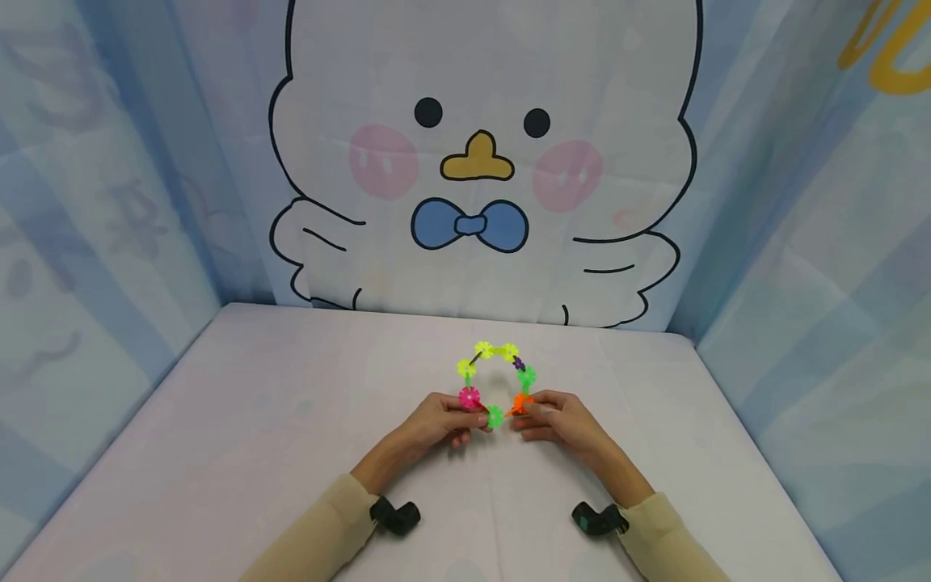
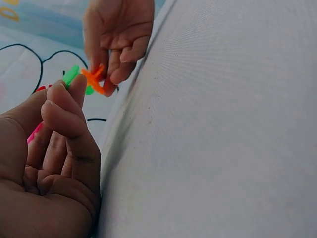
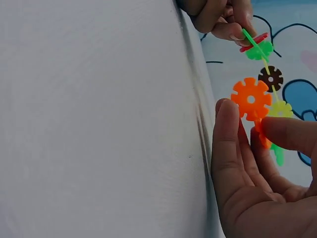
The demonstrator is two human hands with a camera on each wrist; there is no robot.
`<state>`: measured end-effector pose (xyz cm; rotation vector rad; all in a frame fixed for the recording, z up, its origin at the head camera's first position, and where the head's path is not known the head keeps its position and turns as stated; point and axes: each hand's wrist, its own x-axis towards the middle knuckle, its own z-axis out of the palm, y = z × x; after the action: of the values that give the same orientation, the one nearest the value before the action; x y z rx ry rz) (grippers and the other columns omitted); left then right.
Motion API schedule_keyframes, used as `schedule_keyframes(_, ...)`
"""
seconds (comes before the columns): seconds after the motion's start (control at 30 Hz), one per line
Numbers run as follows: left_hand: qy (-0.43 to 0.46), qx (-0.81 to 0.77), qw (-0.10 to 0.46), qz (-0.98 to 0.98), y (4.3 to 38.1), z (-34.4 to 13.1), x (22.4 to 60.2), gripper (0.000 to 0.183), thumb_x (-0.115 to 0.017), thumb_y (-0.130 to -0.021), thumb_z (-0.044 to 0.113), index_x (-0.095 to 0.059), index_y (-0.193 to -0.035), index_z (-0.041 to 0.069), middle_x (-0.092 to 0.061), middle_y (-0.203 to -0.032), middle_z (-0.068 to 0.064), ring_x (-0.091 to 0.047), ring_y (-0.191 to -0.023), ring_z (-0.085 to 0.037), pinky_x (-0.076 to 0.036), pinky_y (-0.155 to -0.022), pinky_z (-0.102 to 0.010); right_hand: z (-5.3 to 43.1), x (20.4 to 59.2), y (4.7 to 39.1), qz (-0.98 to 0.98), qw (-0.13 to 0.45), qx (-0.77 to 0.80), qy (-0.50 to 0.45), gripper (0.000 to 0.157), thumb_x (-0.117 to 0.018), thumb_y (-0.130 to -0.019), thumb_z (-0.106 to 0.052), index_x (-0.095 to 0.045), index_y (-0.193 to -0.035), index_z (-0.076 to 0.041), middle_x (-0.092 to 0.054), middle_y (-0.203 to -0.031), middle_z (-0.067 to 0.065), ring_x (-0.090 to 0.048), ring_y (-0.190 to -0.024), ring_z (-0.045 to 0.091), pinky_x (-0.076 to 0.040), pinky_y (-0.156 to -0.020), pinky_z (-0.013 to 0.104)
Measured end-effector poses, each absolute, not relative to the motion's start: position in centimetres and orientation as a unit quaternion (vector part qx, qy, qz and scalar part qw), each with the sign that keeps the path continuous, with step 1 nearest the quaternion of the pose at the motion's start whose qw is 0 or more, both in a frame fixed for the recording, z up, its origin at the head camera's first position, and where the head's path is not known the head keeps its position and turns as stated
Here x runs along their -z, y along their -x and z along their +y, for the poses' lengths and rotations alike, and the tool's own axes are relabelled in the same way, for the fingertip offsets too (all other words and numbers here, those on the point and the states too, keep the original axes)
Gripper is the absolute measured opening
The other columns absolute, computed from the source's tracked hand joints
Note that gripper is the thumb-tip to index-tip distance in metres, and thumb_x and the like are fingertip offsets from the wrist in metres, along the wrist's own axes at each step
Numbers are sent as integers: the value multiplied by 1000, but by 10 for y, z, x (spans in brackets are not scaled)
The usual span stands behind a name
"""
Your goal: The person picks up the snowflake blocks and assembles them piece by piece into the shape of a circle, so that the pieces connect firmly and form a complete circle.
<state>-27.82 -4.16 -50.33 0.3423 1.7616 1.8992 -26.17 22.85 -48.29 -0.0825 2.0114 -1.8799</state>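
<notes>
A nearly closed ring of linked plastic snowflake discs is held up between my two hands in the head view. My left hand pinches one end, by a green disc and a pink disc. At the other end my right hand grips the orange discs between thumb and fingers. A small gap parts the green end from the orange end. Yellow discs form the far side of the ring, with a purple disc and another green disc on the right.
The white-covered table extends around both hands. Behind it hangs a cloth backdrop with a cartoon bird, and printed curtains flank the sides. Dark wrist cameras sit at the beige sleeves.
</notes>
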Motion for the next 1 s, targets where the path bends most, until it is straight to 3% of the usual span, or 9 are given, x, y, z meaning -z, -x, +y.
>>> schedule_keyframes(0.23, -124, -701, 260, 652, 281, -41, 505, 25, -77, -96, 12, -76, -115, -5, -81, -87, 2, -58, -59, -4, -48, -55, -18, 229, 480, 262, 697, 205, 687, 28, 33, -58, -109, -13, -54, -132, 10, -77, -107, 2, -79, -96, 13, -65, -86, 28)
schedule_keyframes(0.67, -121, -698, 248, 661, 280, -41, 505, 24, -76, -97, 12, -76, -113, -5, -81, -88, 1, -59, -59, -4, -48, -56, -18, 224, 478, 261, 691, 209, 691, 41, 28, -59, -108, -14, -58, -127, 6, -78, -107, 2, -80, -96, 13, -64, -87, 27)
schedule_keyframes(1.0, -111, -697, 238, 668, 278, -40, 506, 25, -77, -97, 14, -77, -114, -4, -82, -91, -3, -59, -59, -5, -48, -56, -18, 221, 480, 261, 677, 194, 709, 37, 14, -62, -106, -9, -62, -115, 2, -79, -103, 1, -81, -96, 15, -64, -88, 29)
